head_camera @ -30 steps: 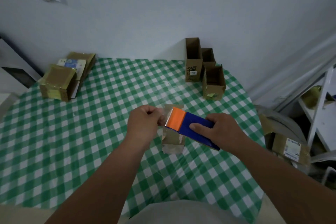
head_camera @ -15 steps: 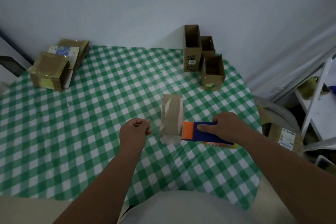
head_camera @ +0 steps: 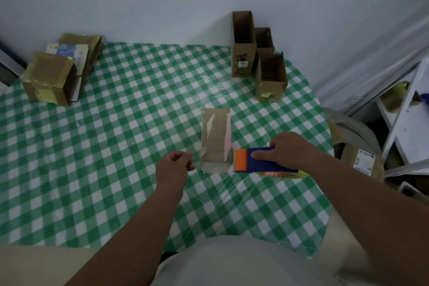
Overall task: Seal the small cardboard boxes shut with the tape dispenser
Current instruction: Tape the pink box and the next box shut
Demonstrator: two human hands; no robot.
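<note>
My right hand [head_camera: 291, 150] has fingers curled over the blue-and-orange handheld tape dispenser [head_camera: 260, 160], index finger laid flat along its blue top. The dispenser sits low on the green-and-white checked tablecloth [head_camera: 116, 146], orange end just beside the near right corner of the flat brown cardboard box with glossy tape [head_camera: 216, 140]. I can't tell if they touch. My left hand [head_camera: 174, 166] hovers just left of that box, fingers curled in, thumb against the fingertips. It may be pinching a clear tape end, but I can't tell; nothing visible is in it.

Progress, judging from the layout: this centre box lies closed with shiny tape strips running lengthwise over its top, so it looks sealed or nearly so. At the far left sits a stack of taped brown boxes [head_camera: 50, 79], probably finished. At the far right stand three open-topped brown cardboard boxes [head_camera: 270, 76], flaps not closed, untaped. So those three remain, plus possibly pressing down the tape on the centre one. Roughly halfway, I'd guess.
</note>
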